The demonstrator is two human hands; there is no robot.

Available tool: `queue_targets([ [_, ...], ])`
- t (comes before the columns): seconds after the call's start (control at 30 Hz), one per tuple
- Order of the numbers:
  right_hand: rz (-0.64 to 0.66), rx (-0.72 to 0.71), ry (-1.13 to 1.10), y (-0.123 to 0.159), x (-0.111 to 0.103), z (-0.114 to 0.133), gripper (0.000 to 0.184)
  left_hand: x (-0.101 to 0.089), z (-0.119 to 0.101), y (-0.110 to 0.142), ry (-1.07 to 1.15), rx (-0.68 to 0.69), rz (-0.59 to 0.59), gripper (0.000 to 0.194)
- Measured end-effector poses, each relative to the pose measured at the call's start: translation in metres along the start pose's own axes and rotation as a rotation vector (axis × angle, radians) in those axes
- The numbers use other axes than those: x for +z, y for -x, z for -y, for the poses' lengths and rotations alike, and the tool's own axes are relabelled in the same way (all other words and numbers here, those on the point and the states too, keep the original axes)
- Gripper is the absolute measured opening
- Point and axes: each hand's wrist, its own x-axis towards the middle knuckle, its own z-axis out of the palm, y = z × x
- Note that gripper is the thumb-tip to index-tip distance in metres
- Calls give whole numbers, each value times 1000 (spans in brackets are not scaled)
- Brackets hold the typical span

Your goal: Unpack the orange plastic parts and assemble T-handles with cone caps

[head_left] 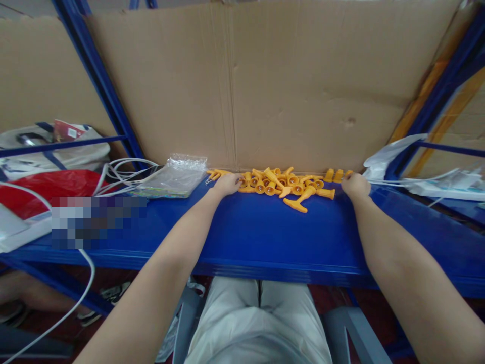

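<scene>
Two bare hands are at work over one blue tabletop point(280, 237), seen here in the head view, with both arms stretched well forward. The left hand point(228, 183) is loosely curled, its fingertips right against the near-left end of a pile of yellow T-handled plastic pieces point(282, 183); I cannot tell whether it has hold of one. The pieces lie heaped at the back of the table, against one large cardboard sheet point(295, 86); they overlap so much that a full count is doubtful, though at least five bell-shaped hollow ends face this way, with metal showing inside. One T-shaped handle point(295, 205) sticks out at the front of the heap, one cone-ended piece point(326, 193) lies on its side at the right, and one more yellow handle point(217, 173) is just behind the left hand, with a small metal spiral point(208, 181) beside it. Three yellow pieces point(333, 175) stand in a short row right of the pile, and the right hand point(355, 186) is there with fingers bent in, at the third; its grip is hidden from me. Off to the left lie one clear plastic packet point(172, 177), several white cables point(127, 164), one red bag point(53, 189) and one pale tote bag point(76, 159). Below the table are two grey chair armrests point(187, 318), and at far left another person's leg point(34, 293).
</scene>
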Motion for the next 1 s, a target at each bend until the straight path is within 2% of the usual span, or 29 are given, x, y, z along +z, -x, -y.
queue_targets([
  [0.2, -160, -107, -143, -3, -9, 22, 30, 1, 4, -2, 140, -46, -157, 26],
  [0.33, -294, -226, -295, -6, -15, 44, 30, -4, 1, -6, 339, -181, -317, 20],
  [0.5, -303, -464, -547, -1, -22, 82, 29, -17, -7, -16, 557, -316, -504, 12],
  [0.6, -179, -611, -682, 15, -27, 109, 26, -25, -15, -19, 622, -293, -617, 12],
  [0.73, 149, -743, -885, 51, -35, 140, 34, -33, -37, -11, 538, -118, -756, 11],
  [0.87, 545, -760, -1063, 89, -45, 157, 51, -33, -60, 1, 404, 130, -764, 7],
  [0.93, 634, -753, -1124, 102, -49, 160, 55, -30, -65, 4, 348, 235, -751, 8],
  [1.0, 656, -733, -1157, 109, -50, 162, 52, -27, -66, 4, 308, 307, -758, 10],
])
